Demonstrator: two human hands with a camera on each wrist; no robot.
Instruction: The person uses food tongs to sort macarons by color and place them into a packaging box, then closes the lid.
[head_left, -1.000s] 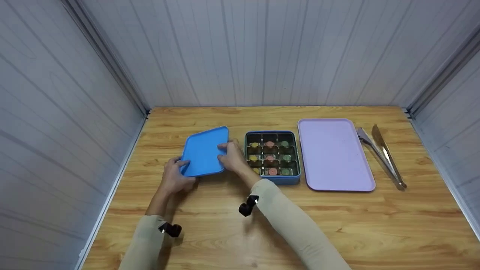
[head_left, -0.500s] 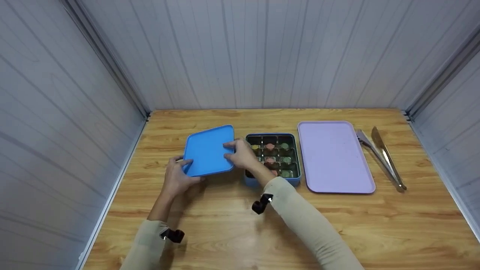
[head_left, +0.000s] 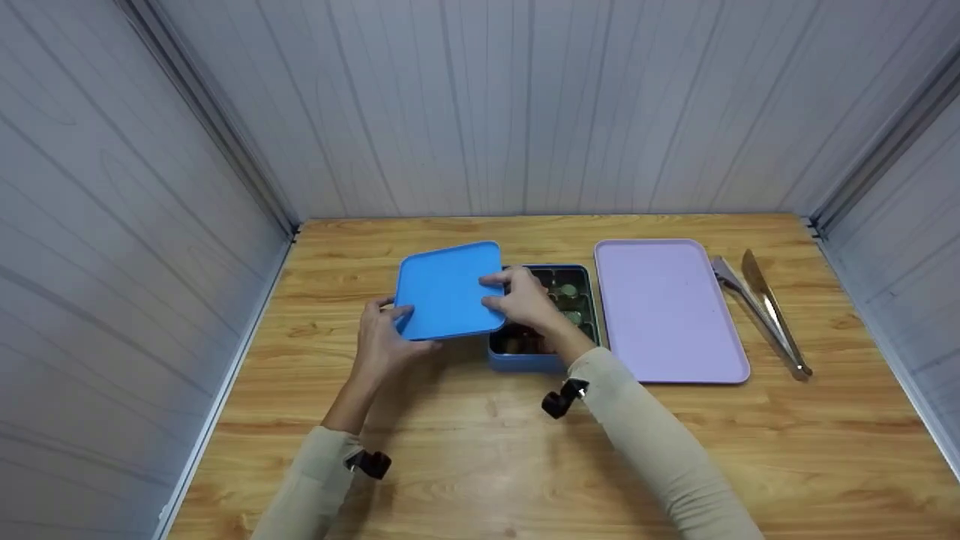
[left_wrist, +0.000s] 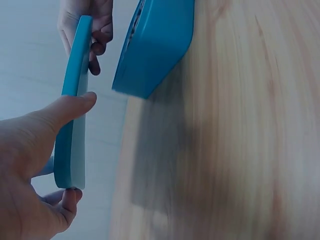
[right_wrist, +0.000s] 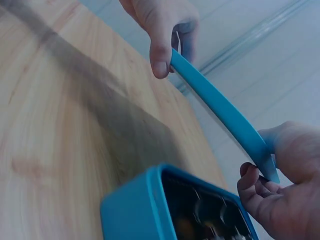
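Both hands hold a flat blue lid [head_left: 448,291] in the air, just left of and partly over an open blue tin [head_left: 525,360]. My left hand [head_left: 384,339] pinches the lid's near left edge, thumb on top. My right hand [head_left: 525,300] grips its right edge, above the tin. The tin's dark grid holds small coloured round pieces [head_left: 570,291], mostly hidden by my right hand. The left wrist view shows the lid [left_wrist: 72,110] edge-on between both hands, with the tin [left_wrist: 157,45] beyond. In the right wrist view the lid [right_wrist: 220,112] hangs above the tin's corner [right_wrist: 145,210].
A wooden table [head_left: 480,465] is boxed in by grey panel walls on three sides. A lilac tray [head_left: 667,307] lies right of the tin. Metal tongs [head_left: 765,311] lie at the far right.
Both hands have carried the lid up and to the right, from the table left of the tin to partly over its left side. My right hand now hides more of the tin.
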